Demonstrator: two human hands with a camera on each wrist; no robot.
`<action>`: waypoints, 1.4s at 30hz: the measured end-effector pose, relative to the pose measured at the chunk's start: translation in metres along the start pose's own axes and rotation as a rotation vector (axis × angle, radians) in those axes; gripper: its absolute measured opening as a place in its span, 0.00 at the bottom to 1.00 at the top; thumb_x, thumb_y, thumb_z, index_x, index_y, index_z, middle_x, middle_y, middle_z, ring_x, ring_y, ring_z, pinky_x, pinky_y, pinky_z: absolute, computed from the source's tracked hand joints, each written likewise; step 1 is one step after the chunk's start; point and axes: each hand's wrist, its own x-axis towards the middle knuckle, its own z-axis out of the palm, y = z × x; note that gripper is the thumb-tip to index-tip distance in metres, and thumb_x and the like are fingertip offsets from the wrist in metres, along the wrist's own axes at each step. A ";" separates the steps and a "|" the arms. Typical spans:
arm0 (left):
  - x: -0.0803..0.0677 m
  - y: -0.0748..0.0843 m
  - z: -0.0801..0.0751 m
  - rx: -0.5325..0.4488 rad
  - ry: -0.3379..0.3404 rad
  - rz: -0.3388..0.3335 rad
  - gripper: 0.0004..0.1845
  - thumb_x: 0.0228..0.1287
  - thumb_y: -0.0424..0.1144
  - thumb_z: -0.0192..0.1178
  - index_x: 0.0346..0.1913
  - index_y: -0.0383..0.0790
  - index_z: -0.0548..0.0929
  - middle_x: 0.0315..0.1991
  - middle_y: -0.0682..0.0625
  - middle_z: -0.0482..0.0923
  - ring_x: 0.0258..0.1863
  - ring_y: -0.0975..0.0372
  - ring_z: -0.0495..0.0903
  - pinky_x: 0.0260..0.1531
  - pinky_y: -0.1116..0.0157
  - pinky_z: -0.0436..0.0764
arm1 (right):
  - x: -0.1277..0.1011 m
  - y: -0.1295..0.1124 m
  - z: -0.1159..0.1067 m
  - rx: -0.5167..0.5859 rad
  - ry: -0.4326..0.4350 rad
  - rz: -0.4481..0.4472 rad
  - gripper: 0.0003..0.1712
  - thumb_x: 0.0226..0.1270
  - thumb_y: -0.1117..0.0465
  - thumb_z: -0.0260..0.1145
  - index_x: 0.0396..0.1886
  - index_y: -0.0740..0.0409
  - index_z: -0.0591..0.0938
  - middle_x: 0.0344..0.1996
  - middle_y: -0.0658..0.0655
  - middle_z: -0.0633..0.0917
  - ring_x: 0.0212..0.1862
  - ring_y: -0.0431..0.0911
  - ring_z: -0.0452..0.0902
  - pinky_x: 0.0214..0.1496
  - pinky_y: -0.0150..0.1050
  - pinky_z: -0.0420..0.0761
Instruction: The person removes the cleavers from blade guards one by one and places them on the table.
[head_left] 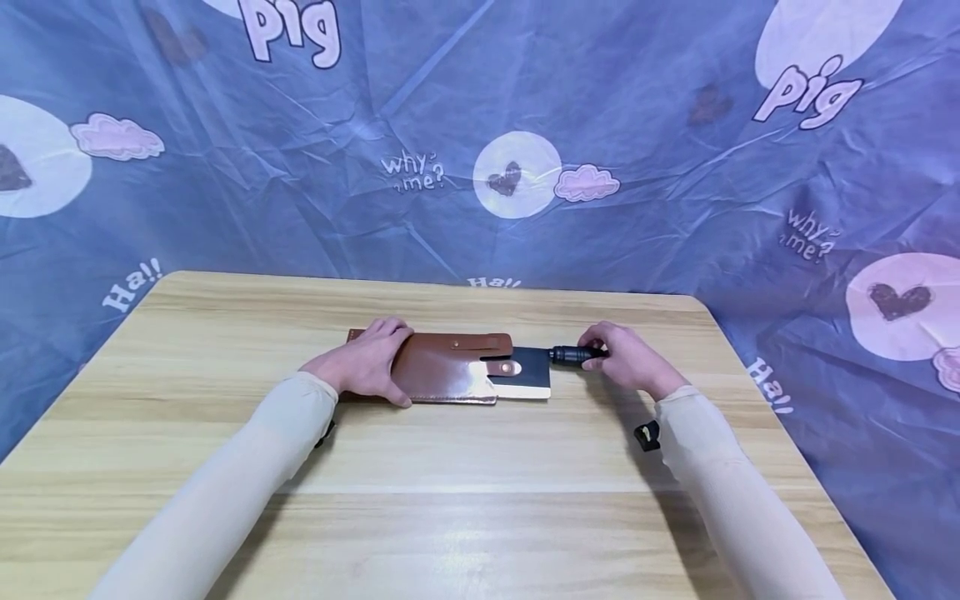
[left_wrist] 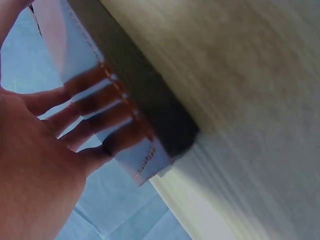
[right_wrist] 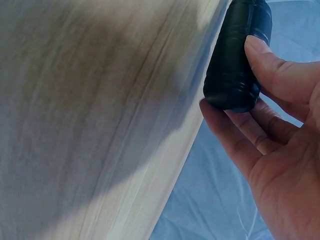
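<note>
A brown leather sheath (head_left: 442, 367) lies lengthwise on the table, its stitched edge visible in the left wrist view. From its right end protrudes a cleaver's dark blade (head_left: 532, 367) with a pale lower edge; the rest of the blade is hidden inside. My left hand (head_left: 367, 362) spans the left end of the sheath, thumb at the near edge and fingers toward the far edge. With thumb and fingers, my right hand (head_left: 626, 354) grips the end of the black cleaver handle (right_wrist: 235, 60). A snap strap (head_left: 504, 367) lies across the blade at the sheath's mouth.
The light wooden table (head_left: 450, 500) has rounded far corners. Behind it and along the right hangs a blue printed cloth (head_left: 420, 83). A small black device (head_left: 647, 435) is at the right wrist.
</note>
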 end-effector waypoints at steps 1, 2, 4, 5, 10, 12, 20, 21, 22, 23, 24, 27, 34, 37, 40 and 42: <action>0.000 0.000 0.000 -0.002 0.002 0.000 0.61 0.35 0.55 0.79 0.69 0.24 0.62 0.65 0.36 0.61 0.65 0.45 0.59 0.64 0.50 0.64 | 0.000 0.000 0.000 0.000 0.002 0.001 0.15 0.57 0.70 0.72 0.45 0.65 0.82 0.39 0.58 0.81 0.44 0.55 0.77 0.52 0.55 0.75; 0.000 0.001 0.000 -0.004 0.002 0.000 0.61 0.34 0.55 0.79 0.69 0.24 0.62 0.65 0.36 0.61 0.65 0.45 0.59 0.64 0.50 0.64 | -0.001 0.000 0.000 -0.001 0.003 0.001 0.15 0.57 0.70 0.72 0.45 0.65 0.82 0.39 0.58 0.81 0.44 0.55 0.77 0.52 0.54 0.75; 0.000 0.001 0.000 -0.007 0.004 0.001 0.61 0.34 0.55 0.79 0.69 0.25 0.62 0.65 0.36 0.61 0.65 0.45 0.59 0.63 0.49 0.64 | -0.001 0.000 0.000 -0.001 0.005 0.001 0.16 0.56 0.70 0.72 0.45 0.65 0.82 0.39 0.58 0.81 0.44 0.55 0.77 0.52 0.54 0.75; 0.000 0.001 0.000 -0.008 0.002 0.001 0.61 0.35 0.55 0.79 0.70 0.25 0.62 0.65 0.36 0.61 0.65 0.45 0.59 0.63 0.49 0.65 | -0.001 0.000 0.000 -0.001 0.005 0.002 0.16 0.57 0.70 0.72 0.45 0.65 0.82 0.39 0.58 0.81 0.44 0.55 0.77 0.52 0.54 0.75; 0.000 -0.001 0.000 -0.016 -0.001 -0.002 0.60 0.35 0.55 0.79 0.70 0.26 0.62 0.65 0.36 0.61 0.65 0.45 0.59 0.63 0.49 0.65 | 0.000 0.000 0.000 -0.004 0.009 0.003 0.16 0.57 0.69 0.72 0.45 0.66 0.82 0.40 0.59 0.82 0.45 0.56 0.77 0.53 0.55 0.74; 0.000 -0.001 0.000 -0.016 -0.001 -0.002 0.60 0.35 0.55 0.79 0.70 0.26 0.62 0.66 0.36 0.60 0.65 0.45 0.59 0.63 0.49 0.65 | 0.000 0.000 0.000 -0.006 0.010 -0.001 0.16 0.57 0.69 0.72 0.45 0.66 0.82 0.40 0.59 0.82 0.45 0.56 0.77 0.53 0.55 0.74; 0.001 -0.001 -0.002 -0.013 0.001 0.009 0.60 0.34 0.55 0.79 0.69 0.25 0.63 0.65 0.35 0.61 0.65 0.45 0.59 0.63 0.49 0.65 | -0.002 0.001 0.001 -0.009 0.010 0.000 0.16 0.57 0.70 0.72 0.45 0.66 0.82 0.40 0.59 0.82 0.45 0.56 0.77 0.53 0.55 0.74; 0.001 -0.001 -0.002 -0.015 0.001 0.011 0.60 0.34 0.55 0.79 0.69 0.25 0.63 0.65 0.35 0.61 0.65 0.45 0.59 0.63 0.49 0.65 | -0.002 0.001 0.001 -0.009 0.011 0.000 0.16 0.57 0.70 0.72 0.45 0.66 0.82 0.40 0.59 0.81 0.45 0.56 0.77 0.53 0.55 0.74; 0.001 -0.001 -0.002 -0.016 0.003 0.011 0.60 0.34 0.55 0.79 0.69 0.25 0.63 0.65 0.35 0.61 0.65 0.45 0.59 0.63 0.49 0.65 | -0.002 0.001 0.000 -0.010 0.012 -0.002 0.16 0.57 0.69 0.72 0.45 0.66 0.81 0.40 0.59 0.81 0.45 0.57 0.77 0.54 0.55 0.74; 0.001 -0.001 -0.003 -0.017 0.005 0.011 0.61 0.34 0.54 0.79 0.69 0.25 0.63 0.65 0.35 0.61 0.65 0.45 0.59 0.63 0.49 0.64 | -0.002 0.001 0.000 -0.011 0.013 -0.004 0.16 0.57 0.69 0.72 0.45 0.66 0.81 0.40 0.59 0.81 0.45 0.57 0.77 0.53 0.55 0.74; 0.001 -0.001 -0.003 -0.017 0.007 0.011 0.61 0.34 0.54 0.79 0.69 0.25 0.63 0.66 0.35 0.61 0.65 0.45 0.59 0.64 0.49 0.64 | -0.001 0.001 0.000 -0.011 0.014 -0.007 0.16 0.57 0.69 0.72 0.45 0.66 0.81 0.40 0.59 0.81 0.45 0.57 0.77 0.53 0.55 0.74; 0.000 -0.002 -0.004 -0.014 0.005 0.007 0.61 0.33 0.54 0.79 0.70 0.24 0.62 0.66 0.35 0.60 0.66 0.45 0.58 0.64 0.49 0.63 | -0.001 0.000 0.000 -0.014 0.019 -0.011 0.15 0.57 0.69 0.72 0.45 0.65 0.81 0.39 0.58 0.81 0.44 0.56 0.77 0.53 0.55 0.74; 0.001 0.001 -0.006 -0.012 0.001 -0.003 0.63 0.33 0.54 0.80 0.70 0.24 0.60 0.67 0.35 0.60 0.67 0.44 0.58 0.65 0.48 0.62 | -0.003 0.000 0.000 -0.011 0.027 -0.016 0.14 0.56 0.70 0.72 0.43 0.64 0.82 0.38 0.57 0.81 0.42 0.55 0.77 0.51 0.55 0.74; 0.002 0.002 -0.006 -0.020 0.000 0.000 0.63 0.32 0.54 0.80 0.70 0.23 0.60 0.67 0.34 0.60 0.66 0.44 0.58 0.65 0.48 0.62 | -0.004 0.001 0.000 -0.010 0.027 -0.010 0.14 0.56 0.70 0.72 0.43 0.64 0.82 0.39 0.58 0.81 0.43 0.55 0.77 0.52 0.55 0.74; 0.002 0.003 -0.005 -0.028 0.000 0.005 0.63 0.32 0.53 0.80 0.69 0.22 0.60 0.66 0.34 0.60 0.65 0.44 0.57 0.65 0.48 0.62 | -0.003 0.002 0.000 -0.009 0.028 -0.010 0.14 0.56 0.70 0.73 0.43 0.64 0.82 0.38 0.58 0.81 0.43 0.55 0.77 0.51 0.55 0.74; 0.001 0.002 -0.004 -0.031 0.006 0.008 0.63 0.32 0.53 0.80 0.69 0.22 0.61 0.66 0.34 0.60 0.65 0.44 0.58 0.65 0.48 0.63 | -0.003 0.002 0.001 -0.008 0.028 -0.010 0.14 0.55 0.70 0.73 0.43 0.64 0.82 0.38 0.58 0.81 0.42 0.55 0.77 0.51 0.54 0.74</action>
